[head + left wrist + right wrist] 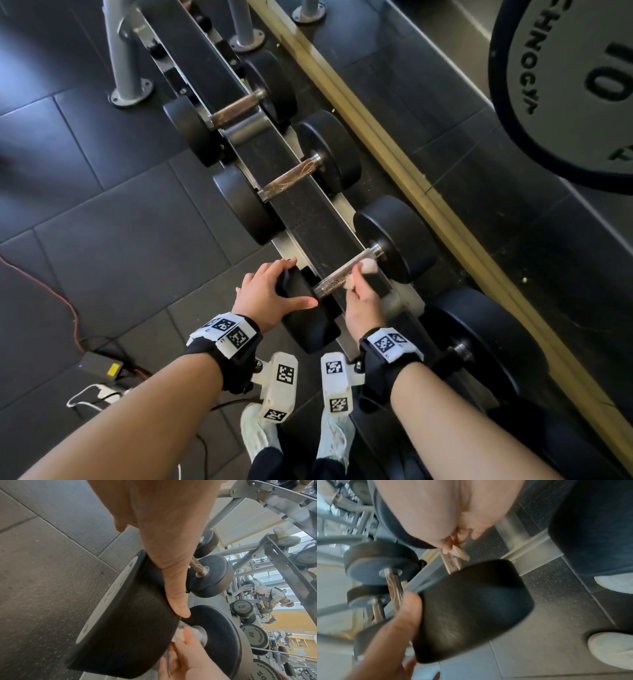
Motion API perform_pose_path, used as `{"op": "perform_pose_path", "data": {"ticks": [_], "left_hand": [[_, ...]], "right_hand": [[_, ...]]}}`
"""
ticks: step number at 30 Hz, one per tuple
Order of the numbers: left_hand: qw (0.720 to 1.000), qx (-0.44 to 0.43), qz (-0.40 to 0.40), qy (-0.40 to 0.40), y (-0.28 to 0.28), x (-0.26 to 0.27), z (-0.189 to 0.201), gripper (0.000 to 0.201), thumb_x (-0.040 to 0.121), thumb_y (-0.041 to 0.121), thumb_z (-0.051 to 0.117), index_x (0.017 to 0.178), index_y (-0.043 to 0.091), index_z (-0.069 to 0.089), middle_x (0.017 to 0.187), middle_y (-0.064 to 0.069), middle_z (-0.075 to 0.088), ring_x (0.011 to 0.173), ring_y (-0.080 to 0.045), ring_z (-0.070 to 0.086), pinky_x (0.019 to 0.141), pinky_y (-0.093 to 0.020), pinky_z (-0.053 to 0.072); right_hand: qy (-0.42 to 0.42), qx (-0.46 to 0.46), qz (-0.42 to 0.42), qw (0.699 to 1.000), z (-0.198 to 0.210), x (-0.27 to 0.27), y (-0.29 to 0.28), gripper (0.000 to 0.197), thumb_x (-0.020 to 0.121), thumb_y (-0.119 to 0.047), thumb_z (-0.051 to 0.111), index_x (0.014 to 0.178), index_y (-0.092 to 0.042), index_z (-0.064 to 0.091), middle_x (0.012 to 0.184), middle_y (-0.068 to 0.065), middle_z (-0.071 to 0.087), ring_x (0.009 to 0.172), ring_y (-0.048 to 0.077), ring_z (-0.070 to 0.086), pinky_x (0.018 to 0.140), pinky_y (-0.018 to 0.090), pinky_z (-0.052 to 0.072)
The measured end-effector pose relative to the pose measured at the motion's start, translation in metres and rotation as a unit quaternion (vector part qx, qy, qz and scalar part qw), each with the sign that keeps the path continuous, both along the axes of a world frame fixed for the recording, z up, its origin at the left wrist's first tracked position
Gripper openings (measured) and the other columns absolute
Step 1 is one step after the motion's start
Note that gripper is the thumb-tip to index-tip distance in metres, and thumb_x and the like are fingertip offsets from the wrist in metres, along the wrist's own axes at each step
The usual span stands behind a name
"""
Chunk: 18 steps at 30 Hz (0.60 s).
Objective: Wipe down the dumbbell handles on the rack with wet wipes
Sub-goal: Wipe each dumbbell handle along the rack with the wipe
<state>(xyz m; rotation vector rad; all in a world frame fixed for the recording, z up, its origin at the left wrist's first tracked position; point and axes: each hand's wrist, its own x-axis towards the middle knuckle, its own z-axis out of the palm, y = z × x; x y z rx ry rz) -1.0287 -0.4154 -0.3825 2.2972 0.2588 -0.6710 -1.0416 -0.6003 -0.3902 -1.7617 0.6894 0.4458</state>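
Left hand (pixel 270 298) spread over near black head (pixel 301 308) of nearest-worked dumbbell, fingers draped across the rubber rim, thumb (pixel 178 601) laid flat along the head's inner edge; palm resting, not clamped. Right hand (pixel 363 301) curled around that dumbbell's handle (pixel 346 274), pinching a crumpled white wet wipe (pixel 368 265) against the bar near the far head (pixel 397 236); wipe blurred in head view. Same grip visible in right wrist view: fingertips (pixel 455 553) pressed to the brown-streaked bar (pixel 452 563) just above the near head (pixel 474 609), picture soft with motion blur. Dumbbell seated across low rack (pixel 301 212), heads overhanging either rail. Further along the rack two more dumbbells with rusty-looking handles (pixel 287 180) (pixel 236 109), lying parallel, well apart from the hands. One larger dumbbell (pixel 479 346) just to the right of the right wrist. Weight plate (pixel 561 85) marked 10 leaning at top right, beyond a yellow-edged strip (pixel 394 161). Dark rubber tile floor (pixel 102 222); power adapter (pixel 102 365) and cables (pixel 65 301) lying at lower left. White shoes (pixel 260 431) near bottom edge, under the wrist rigs. Mirror with reflected racks visible in left wrist view (pixel 274 601).
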Motion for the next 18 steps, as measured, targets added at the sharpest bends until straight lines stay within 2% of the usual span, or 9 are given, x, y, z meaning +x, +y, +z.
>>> {"op": "perform_pose_path", "data": {"ticks": [3,5,6,8,9,12,15,16,18], "left_hand": [[1.000,0.002,-0.002,0.001,-0.001,0.000,0.000,0.093,0.062,0.068,0.076,0.143,0.042,0.040,0.139,0.011,0.046,0.129,-0.025,0.038,0.113,-0.053,0.028],[1.000,0.002,-0.001,0.002,-0.001,0.000,0.001,0.093,0.063,0.068,0.077,0.143,0.042,0.039,0.140,0.011,0.045,0.129,-0.025,0.037,0.113,-0.053,0.028],[1.000,0.002,-0.001,0.004,-0.001,0.000,0.001,0.093,0.063,0.067,0.077,0.144,0.042,0.039,0.140,0.011,0.045,0.129,-0.025,0.037,0.113,-0.053,0.028],[1.000,0.000,-0.001,0.007,-0.001,0.000,0.001,0.093,0.063,0.067,0.077,0.144,0.043,0.038,0.141,0.011,0.045,0.127,-0.025,0.036,0.113,-0.054,0.028],[1.000,-0.001,-0.001,0.008,0.000,0.000,0.002,0.093,0.063,0.067,0.077,0.144,0.043,0.038,0.140,0.011,0.045,0.127,-0.025,0.036,0.113,-0.053,0.028],[1.000,-0.003,-0.003,0.005,0.001,0.001,0.000,0.093,0.062,0.068,0.077,0.143,0.043,0.039,0.139,0.012,0.045,0.125,-0.024,0.037,0.113,-0.052,0.029],[1.000,-0.004,-0.001,0.002,0.001,0.001,-0.002,0.093,0.061,0.068,0.077,0.143,0.043,0.040,0.138,0.013,0.046,0.124,-0.025,0.037,0.113,-0.052,0.029],[1.000,-0.005,0.001,0.001,0.001,0.001,-0.003,0.093,0.061,0.068,0.078,0.142,0.042,0.040,0.137,0.013,0.046,0.124,-0.025,0.037,0.113,-0.052,0.028],[1.000,-0.003,-0.002,-0.001,0.001,0.001,-0.004,0.093,0.061,0.069,0.077,0.142,0.042,0.041,0.137,0.013,0.047,0.124,-0.025,0.038,0.113,-0.051,0.029]], "right_hand": [[0.026,0.038,0.077,0.996,-0.001,-0.016,0.001,0.045,0.103,-0.007,0.041,0.143,-0.027,0.049,0.139,0.004,0.054,0.123,0.017,0.052,0.110,0.024,0.036],[0.032,0.035,0.102,0.994,0.004,-0.016,-0.006,0.038,0.103,-0.014,0.046,0.137,-0.027,0.056,0.129,-0.001,0.062,0.106,0.008,0.058,0.093,0.012,0.043],[0.029,0.022,0.096,0.995,0.006,-0.013,-0.011,0.034,0.102,-0.020,0.049,0.134,-0.027,0.059,0.124,-0.003,0.064,0.099,0.006,0.058,0.087,0.011,0.045],[0.014,-0.015,0.021,1.000,0.006,-0.002,-0.022,0.033,0.100,-0.025,0.052,0.132,-0.028,0.061,0.122,-0.002,0.062,0.102,0.011,0.059,0.096,0.022,0.047],[0.008,-0.034,-0.012,0.999,0.005,0.005,-0.027,0.034,0.100,-0.025,0.052,0.134,-0.027,0.060,0.123,-0.001,0.060,0.105,0.014,0.056,0.101,0.025,0.042],[0.019,-0.051,0.001,0.998,0.001,0.017,-0.027,0.043,0.102,-0.020,0.049,0.144,-0.025,0.048,0.116,-0.006,0.051,0.107,0.009,0.046,0.098,0.020,0.031],[0.026,-0.019,0.008,0.999,-0.003,0.010,-0.014,0.044,0.102,-0.011,0.046,0.145,-0.017,0.046,0.130,-0.003,0.053,0.119,0.011,0.050,0.103,0.018,0.030],[0.023,-0.012,0.006,1.000,-0.003,0.006,-0.011,0.042,0.102,-0.009,0.045,0.143,-0.013,0.048,0.133,0.003,0.056,0.116,0.011,0.055,0.101,0.013,0.032],[0.027,0.010,0.006,1.000,-0.003,-0.003,-0.006,0.035,0.103,-0.012,0.046,0.137,-0.008,0.055,0.123,0.008,0.063,0.094,0.008,0.062,0.082,0.000,0.036]]}}
